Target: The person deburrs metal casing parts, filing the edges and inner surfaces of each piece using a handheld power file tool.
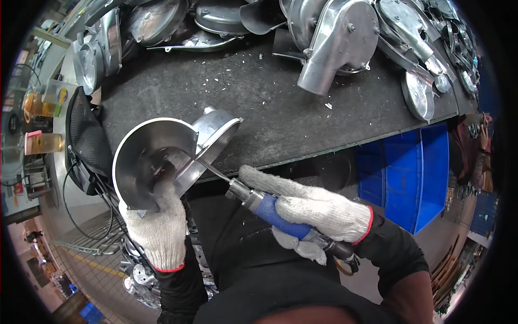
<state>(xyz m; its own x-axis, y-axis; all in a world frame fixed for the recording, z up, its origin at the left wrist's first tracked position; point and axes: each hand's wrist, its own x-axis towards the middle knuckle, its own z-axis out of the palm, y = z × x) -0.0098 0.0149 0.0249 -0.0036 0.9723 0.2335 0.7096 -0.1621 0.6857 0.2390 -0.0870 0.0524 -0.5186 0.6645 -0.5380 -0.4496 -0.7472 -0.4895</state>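
My left hand (156, 232), in a white knitted glove with a red cuff, grips the lower side of a silver cast-metal housing (128, 156). The housing has a wide round mouth turned up towards me and a curved part at its right; some of my left fingers are hidden by it. In my right hand (318, 210), gloved the same way, is a blue-wrapped air die grinder (264, 208). Its thin shank points up and left, reaching the housing's edge beside the mouth. Where exactly the tip touches, I cannot tell.
Several more metal housings (345, 43) are piled along the far side of the dark worktable (253, 108), with small metal chips scattered on it. Blue bins (402, 173) stand at the right. A black mesh object (89, 143) and drink containers (43, 143) are at the left.
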